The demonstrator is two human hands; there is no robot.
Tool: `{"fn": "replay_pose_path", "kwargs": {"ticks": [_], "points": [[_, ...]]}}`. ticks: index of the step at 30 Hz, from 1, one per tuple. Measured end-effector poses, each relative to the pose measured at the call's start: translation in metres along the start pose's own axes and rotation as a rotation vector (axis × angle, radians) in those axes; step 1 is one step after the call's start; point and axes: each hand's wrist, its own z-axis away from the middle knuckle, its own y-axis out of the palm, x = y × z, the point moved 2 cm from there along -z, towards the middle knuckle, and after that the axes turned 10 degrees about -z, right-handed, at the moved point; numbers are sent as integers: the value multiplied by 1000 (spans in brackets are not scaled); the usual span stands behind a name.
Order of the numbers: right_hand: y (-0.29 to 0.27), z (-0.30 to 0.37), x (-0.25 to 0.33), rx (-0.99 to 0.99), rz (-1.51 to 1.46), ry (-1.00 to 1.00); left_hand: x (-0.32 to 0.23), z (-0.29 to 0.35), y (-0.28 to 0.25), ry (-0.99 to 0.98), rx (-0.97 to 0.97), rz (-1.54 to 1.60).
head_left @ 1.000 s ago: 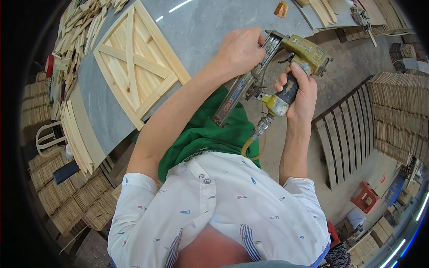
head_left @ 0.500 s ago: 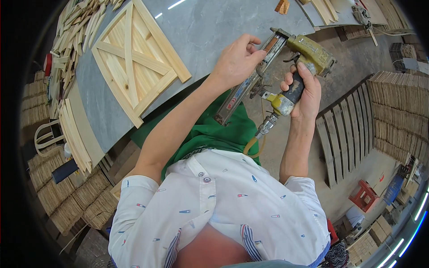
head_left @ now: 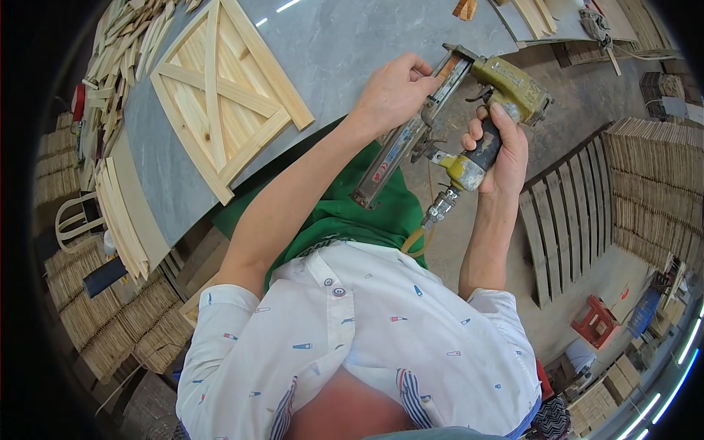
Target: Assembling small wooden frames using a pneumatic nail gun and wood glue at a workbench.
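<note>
Left hand [head_left: 398, 89]: fingers bent, grip indiscernible.
Right hand [head_left: 503, 155]: grasping nail gun [head_left: 511, 84].
Panel [head_left: 229, 94]: by table's [head_left: 334, 55] near edge, top cropped.

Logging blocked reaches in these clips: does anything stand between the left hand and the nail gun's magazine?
Nothing visible does. The left hand is right beside the magazine's upper part, though contact can't be confirmed. The right hand holds the nail gun by its handle, clear of that side.

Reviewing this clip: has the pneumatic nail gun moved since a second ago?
Yes, slightly. Judged against the slatted wooden pallet on the floor, the pneumatic nail gun, held in the right hand, has shifted rightward.
</note>
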Motion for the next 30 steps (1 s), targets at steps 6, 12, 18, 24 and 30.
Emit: {"fn": "replay_pose_path", "kwargs": {"ticks": [6, 12, 18, 24, 30], "points": [[2, 0, 0, -6, 9, -11, -1, 2, -1, 31, -64, -4], [-6, -3, 5, -11, 2, -28, 13, 41, -8, 183, -106, 222], [-9, -5, 3, -22, -20, -15, 42, 110, -16, 544, -297, -140], [-4, -7, -4, 18, -23, 14, 61, 121, -9, 722, -435, -150], [4, -1, -8, 31, -8, 44, 59, 119, -11, 855, -502, -174]]}}
